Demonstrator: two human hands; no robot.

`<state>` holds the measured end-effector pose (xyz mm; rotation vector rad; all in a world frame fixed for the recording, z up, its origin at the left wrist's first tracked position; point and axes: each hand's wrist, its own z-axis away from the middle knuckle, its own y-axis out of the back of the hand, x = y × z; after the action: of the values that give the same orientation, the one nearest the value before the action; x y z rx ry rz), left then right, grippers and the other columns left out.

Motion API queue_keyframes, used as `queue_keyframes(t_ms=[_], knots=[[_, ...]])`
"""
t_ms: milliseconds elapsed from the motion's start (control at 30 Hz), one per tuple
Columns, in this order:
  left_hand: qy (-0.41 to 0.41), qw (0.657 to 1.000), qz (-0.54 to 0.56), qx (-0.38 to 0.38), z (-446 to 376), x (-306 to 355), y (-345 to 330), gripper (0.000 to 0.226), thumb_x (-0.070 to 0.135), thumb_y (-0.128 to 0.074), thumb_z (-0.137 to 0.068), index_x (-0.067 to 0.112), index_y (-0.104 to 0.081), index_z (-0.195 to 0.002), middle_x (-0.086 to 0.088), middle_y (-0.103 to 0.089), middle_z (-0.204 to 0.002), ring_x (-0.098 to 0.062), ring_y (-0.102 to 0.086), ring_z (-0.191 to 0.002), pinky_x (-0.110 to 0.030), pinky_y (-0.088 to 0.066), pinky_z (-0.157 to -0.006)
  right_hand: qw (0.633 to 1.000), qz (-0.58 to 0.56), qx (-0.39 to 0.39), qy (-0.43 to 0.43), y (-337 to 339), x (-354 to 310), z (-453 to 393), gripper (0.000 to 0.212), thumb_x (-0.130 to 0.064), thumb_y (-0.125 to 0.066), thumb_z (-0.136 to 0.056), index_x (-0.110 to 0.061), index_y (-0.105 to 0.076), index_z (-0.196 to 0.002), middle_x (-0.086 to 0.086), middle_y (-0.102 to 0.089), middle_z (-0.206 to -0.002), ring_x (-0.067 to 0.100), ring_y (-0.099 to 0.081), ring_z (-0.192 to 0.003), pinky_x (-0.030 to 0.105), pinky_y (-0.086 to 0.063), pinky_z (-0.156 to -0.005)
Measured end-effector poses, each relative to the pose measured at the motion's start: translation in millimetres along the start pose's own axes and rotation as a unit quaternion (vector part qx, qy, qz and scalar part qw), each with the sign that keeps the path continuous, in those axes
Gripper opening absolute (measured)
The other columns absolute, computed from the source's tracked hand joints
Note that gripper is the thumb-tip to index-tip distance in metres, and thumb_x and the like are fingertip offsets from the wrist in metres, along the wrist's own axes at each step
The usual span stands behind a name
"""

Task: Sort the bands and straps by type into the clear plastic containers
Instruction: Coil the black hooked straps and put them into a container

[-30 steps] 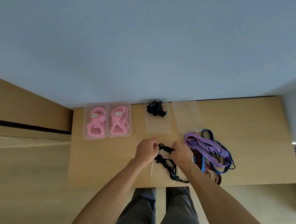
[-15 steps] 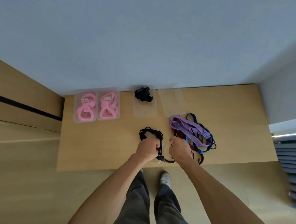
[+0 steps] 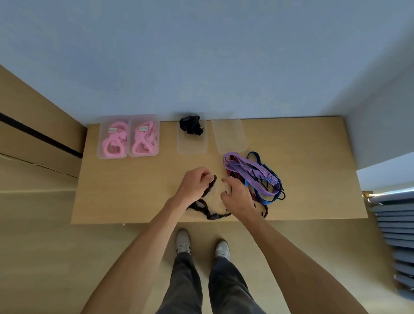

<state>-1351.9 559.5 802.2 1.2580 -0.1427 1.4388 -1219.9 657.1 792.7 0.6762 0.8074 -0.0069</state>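
The left hand (image 3: 196,184) is curled closed around one end of a black strap (image 3: 205,202). The strap leaves the fist at 2 o'clock, loops back under the hand, and trails toward 5 o'clock, ending in a buckle at the counter's (image 3: 126,199) near edge. Its long axis runs roughly 11 to 5 o'clock.

The right hand (image 3: 238,194) sits just beside the left at 3 o'clock, palm down, fingers spread and loosely bent. Whether it touches the strap cannot be determined; it appears unclamped.

Destination, by judgement: the clear container (image 3: 191,150) at 12 o'clock from the left hand, which already holds a black bundle (image 3: 190,125). The left hand is nearer to it. An empty container (image 3: 229,136) lies at 1 o'clock. Two containers (image 3: 128,134) at 10 o'clock hold pink bands.

A pile of purple, blue and red straps (image 3: 254,179) lies at 2 o'clock from the right hand, still unsorted. Both forearms extend forward, elbows low.
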Motion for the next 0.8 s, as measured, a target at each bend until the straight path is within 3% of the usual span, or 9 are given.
queue_keyframes(t_ms=[100,233,333,400,500,567,700,733,800], knots=[[-0.001,0.990,0.139,0.023,-3.2,23.2,34.6,0.020,0.012,-0.048,-0.102,0.009,-0.058,-0.084,-0.006,-0.061,-0.069,-0.015,-0.051,-0.059,-0.029,-0.041,-0.061,0.996,-0.082,0.002,0.025,9.4,-32.5,2.9,0.061,-0.009,-0.059,-0.086,-0.019,-0.045,-0.144,-0.001,-0.051,-0.142,0.017,-0.047,-0.130,0.028,-0.037,-0.103],[-0.041,0.964,0.252,0.077,0.9,57.9,80.6,0.018,0.006,-0.047,-0.102,0.004,-0.057,-0.087,-0.007,-0.064,-0.065,-0.016,-0.052,-0.052,-0.024,-0.043,-0.051,0.984,-0.159,0.001,0.079,29.8,-78.3,7.4,0.034,-0.013,-0.066,-0.083,-0.018,-0.057,-0.116,-0.002,-0.065,-0.099,0.014,-0.058,-0.087,0.027,-0.043,-0.074],[-0.076,0.945,0.290,0.127,11.9,82.1,109.7,0.016,0.008,-0.049,-0.102,0.008,-0.060,-0.090,-0.006,-0.066,-0.064,-0.015,-0.055,-0.052,-0.023,-0.045,-0.049,0.972,-0.203,0.000,0.115,45.0,-111.4,13.0,0.019,-0.007,-0.064,-0.087,-0.005,-0.060,-0.106,0.012,-0.067,-0.086,0.020,-0.061,-0.075,0.035,-0.050,-0.072],[-0.094,0.947,0.264,0.157,20.5,91.6,126.5,0.013,0.011,-0.049,-0.101,0.012,-0.062,-0.100,-0.005,-0.067,-0.064,-0.015,-0.057,-0.055,-0.024,-0.047,-0.052,0.960,-0.250,0.002,0.129,52.6,-132.7,19.5,0.012,-0.002,-0.056,-0.090,-0.001,-0.058,-0.102,0.014,-0.064,-0.071,0.024,-0.061,-0.059,0.040,-0.054,-0.063],[-0.110,0.967,0.130,0.189,34.7,97.8,143.8,0.028,0.010,-0.044,-0.100,0.019,-0.064,-0.117,-0.004,-0.068,-0.065,-0.015,-0.058,-0.056,-0.026,-0.050,-0.058,0.953,-0.271,0.032,0.132,61.4,-158.9,30.0,0.011,0.001,-0.051,-0.084,0.000,-0.056,-0.094,0.010,-0.052,-0.061,0.017,-0.046,-0.047,0.032,-0.045,-0.048],[-0.122,0.967,0.051,0.216,44.0,99.5,149.2,0.023,0.009,-0.044,-0.098,0.012,-0.066,-0.105,-0.006,-0.068,-0.069,-0.019,-0.060,-0.060,-0.029,-0.048,-0.060,0.953,-0.273,0.019,0.127,65.7,-172.0,36.4,0.011,0.000,-0.050,-0.082,-0.001,-0.055,-0.092,0.006,-0.049,-0.062,0.017,-0.043,-0.053,0.030,-0.045,-0.049],[-0.129,0.952,0.048,0.272,57.0,94.1,158.0,0.018,0.005,-0.051,-0.093,-0.002,-0.064,-0.083,-0.016,-0.066,-0.071,-0.037,-0.062,-0.071,-0.047,-0.049,-0.068,0.954,-0.268,0.001,0.136,67.4,-187.9,43.8,0.014,0.002,-0.049,-0.084,-0.005,-0.054,-0.096,0.008,-0.051,-0.067,0.018,-0.046,-0.056,0.026,-0.044,-0.047],[-0.126,0.946,0.053,0.294,59.4,92.1,162.0,0.018,0.004,-0.052,-0.092,-0.004,-0.064,-0.081,-0.018,-0.066,-0.070,-0.037,-0.062,-0.071,-0.046,-0.049,-0.068,0.954,-0.266,0.008,0.140,66.5,-190.2,44.5,0.018,0.000,-0.051,-0.085,-0.006,-0.054,-0.101,0.010,-0.053,-0.068,0.018,-0.048,-0.055,0.027,-0.045,-0.047],[-0.106,0.926,0.079,0.353,60.8,89.6,172.0,0.020,0.005,-0.053,-0.091,-0.004,-0.063,-0.076,-0.019,-0.065,-0.066,-0.020,-0.064,-0.063,-0.033,-0.048,-0.065,0.949,-0.276,0.018,0.150,65.6,-192.8,44.2,0.025,-0.008,-0.060,-0.085,-0.011,-0.054,-0.109,0.010,-0.057,-0.070,0.017,-0.051,-0.053,0.030,-0.048,-0.050]])
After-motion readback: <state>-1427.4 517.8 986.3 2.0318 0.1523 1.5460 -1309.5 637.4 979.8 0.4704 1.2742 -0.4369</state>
